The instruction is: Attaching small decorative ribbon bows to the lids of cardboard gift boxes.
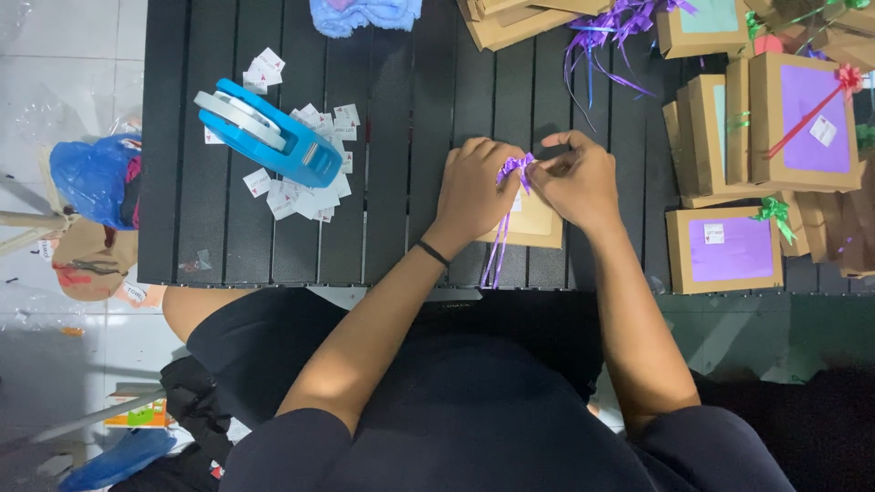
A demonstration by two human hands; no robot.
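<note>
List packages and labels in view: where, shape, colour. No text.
Small brown box: under both hands, flat, purple ribbon on top.
Finished boxes: right of table, brown, purple panels, bows.
Paper labels: scattered by the blue tape dispenser, small white squares.
Flat brown cartons: top edge.

My hands cover most of the small brown box (pixel 538 228); the far blue cloth (pixel 365 14) is cut off by the frame edge.

Head view, straight down, close
</note>
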